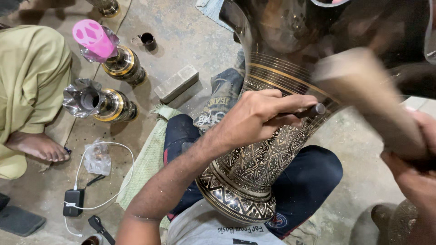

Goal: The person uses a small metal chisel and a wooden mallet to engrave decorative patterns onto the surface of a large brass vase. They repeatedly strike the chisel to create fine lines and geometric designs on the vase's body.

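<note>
Left hand (254,119): closed round a thin dark chisel (303,111), fingers curled, thumb along the shaft; the chisel's tip end rests against the vase.
Right hand (415,170): at the right edge, wrapped round the handle end of a pale mallet (368,97); the mallet is blurred, its head just above and right of the chisel's end.
Vase (268,154): large, dark metal with engraved gold and black patterns, lying tilted across the person's lap; its foot points toward the body, its wide glossy upper part fills the top right of the view.
Lap: dark blue trousers (313,177) under the vase, a grey shirt (204,227) at the bottom edge.
Cloth (147,163): pale green, spread on the floor under the left leg.
Small vases: two lie on the floor at upper left; one (120,63) has a pink cap over its mouth, the other (102,103) has a fluted silver mouth facing the camera.
Block (177,83): grey, oblong, on the floor just right of the small vases.
Cup (147,41): small, dark, on the floor near the top.
Charger (73,202): black box with a white cable looped beside a crumpled plastic bag (97,158).
Other person: a bare foot (38,147) and an olive garment (29,77) at the left edge, well apart from the hands.
Floor (181,27): worn grey concrete.
</note>
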